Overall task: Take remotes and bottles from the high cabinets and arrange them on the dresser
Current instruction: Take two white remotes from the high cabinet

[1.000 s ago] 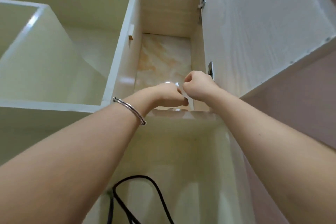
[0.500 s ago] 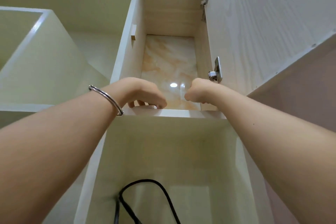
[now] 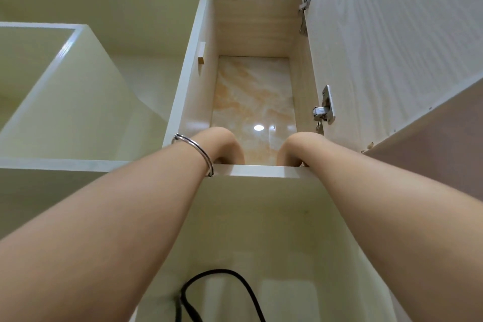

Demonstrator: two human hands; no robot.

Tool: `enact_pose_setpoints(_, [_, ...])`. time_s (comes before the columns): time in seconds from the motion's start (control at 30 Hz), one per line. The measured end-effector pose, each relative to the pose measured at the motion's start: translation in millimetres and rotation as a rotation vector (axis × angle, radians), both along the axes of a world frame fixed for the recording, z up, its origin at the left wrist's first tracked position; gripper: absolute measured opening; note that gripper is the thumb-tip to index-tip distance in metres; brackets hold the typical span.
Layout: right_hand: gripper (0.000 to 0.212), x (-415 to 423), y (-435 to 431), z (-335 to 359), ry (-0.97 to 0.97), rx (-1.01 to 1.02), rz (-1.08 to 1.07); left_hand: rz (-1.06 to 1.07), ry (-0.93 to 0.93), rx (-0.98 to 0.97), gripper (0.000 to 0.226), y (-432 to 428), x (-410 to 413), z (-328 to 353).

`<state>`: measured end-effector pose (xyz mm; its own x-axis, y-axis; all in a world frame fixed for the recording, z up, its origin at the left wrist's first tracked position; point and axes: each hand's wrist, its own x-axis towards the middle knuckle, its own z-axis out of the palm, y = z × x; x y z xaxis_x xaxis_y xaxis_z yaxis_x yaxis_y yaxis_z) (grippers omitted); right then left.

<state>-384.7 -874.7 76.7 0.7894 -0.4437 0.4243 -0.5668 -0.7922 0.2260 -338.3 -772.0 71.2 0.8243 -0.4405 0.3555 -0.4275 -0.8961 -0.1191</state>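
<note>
The left door (image 3: 65, 102) stands open, seen from below. A bracelet (image 3: 198, 154) sits on the left wrist, at the front edge of the shelf (image 3: 261, 171). The left hand (image 3: 224, 144) reaches over that edge into the cabinet (image 3: 251, 18), which is overhead and open. Its fingers bend down behind the edge, so its grip cannot be determined. A black cable (image 3: 222, 277) loops in the compartment below. Anything lying on the shelf is hidden by the edge. The right hand (image 3: 290, 148) is placed likewise near the right wall, fingers possibly curled; its grip cannot be determined either. A hinge (image 3: 324, 110) is fixed above it on the open right door (image 3: 392, 47)
</note>
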Motion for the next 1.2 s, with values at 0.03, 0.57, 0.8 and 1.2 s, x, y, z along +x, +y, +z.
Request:
enact_pose_setpoints(0.03, [0.032,-3.1,2.4,-1.4,-0.008,-0.013,-0.006,-0.007,-0.015,-0.024,0.039,0.7,0.8,-0.3])
enact_pose_setpoints(0.57, [0.01,-55.3,23.3,-20.7,-0.75,0.649,0.677,-0.541,-0.314,-0.991,0.046,62.4,-38.9,-39.6])
enact_pose_setpoints(0.8, [0.033,-57.4,46.8,-59.9,-0.883,0.847,0.907,-0.555,-0.236,-1.133,0.023,101.7,-66.9,-86.2])
enact_pose_setpoints(1.2, [0.057,-81.1,113.5,-207.2,-0.533,0.968,1.276,0.001,-0.214,-1.259,0.021,215.0,-152.5,-247.8])
